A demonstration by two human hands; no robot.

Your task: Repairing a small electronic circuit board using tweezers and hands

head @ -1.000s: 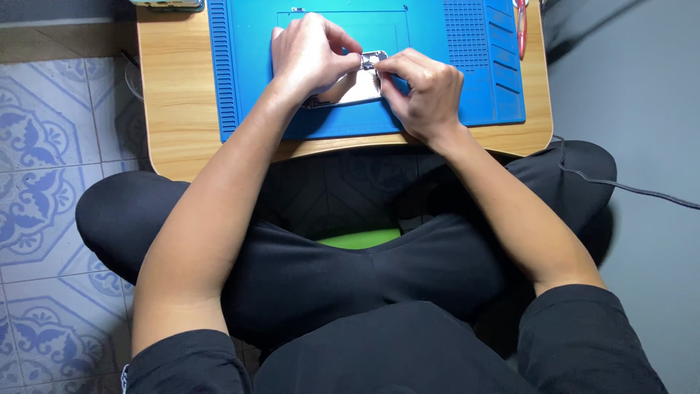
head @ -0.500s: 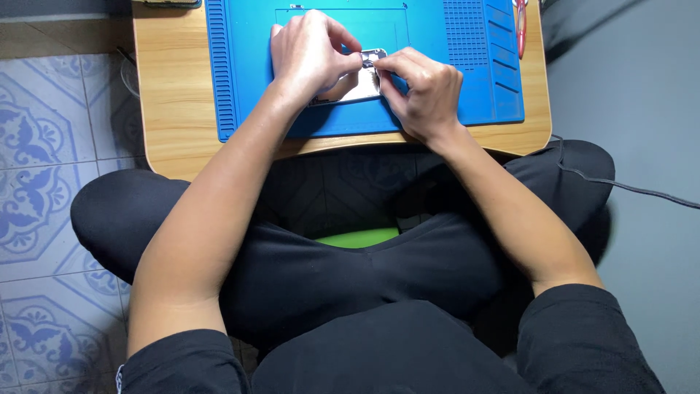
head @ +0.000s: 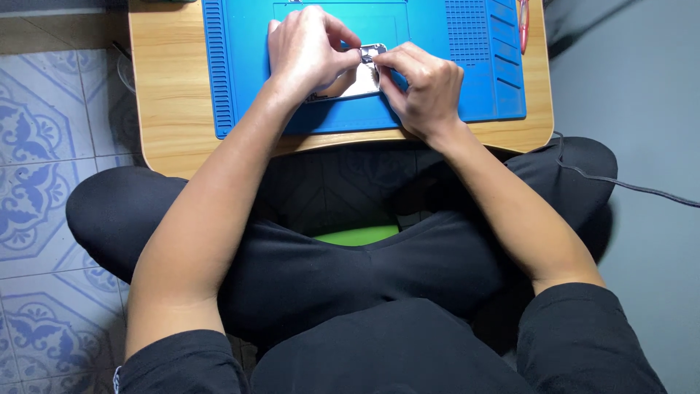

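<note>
Blue mat (head: 248, 80) | silvery flat device (head: 357, 79) — both hands pinching it: left hand (head: 306, 51), right hand (head: 423, 87)

- Left hand (head: 306, 47) and right hand (head: 426, 87) both on a small flat silver device (head: 357, 79), fingertips meeting at its upper edge.
- Device lies on a blue work mat (head: 467, 73); much of it hidden under the hands, so details can't be made out.
- Mat sits on a low wooden table (head: 171, 95); mat has ribbed strip on left, small compartments on right.
- Red-handled tool (head: 523, 25) at mat's right edge, well apart from the hands.
- Person seated cross-legged in black clothes; green patch (head: 357, 235) shows between the legs.
- Black cable (head: 627, 186) runs across grey floor on right.
- Patterned blue-white tiles (head: 36, 168) on left.
</note>
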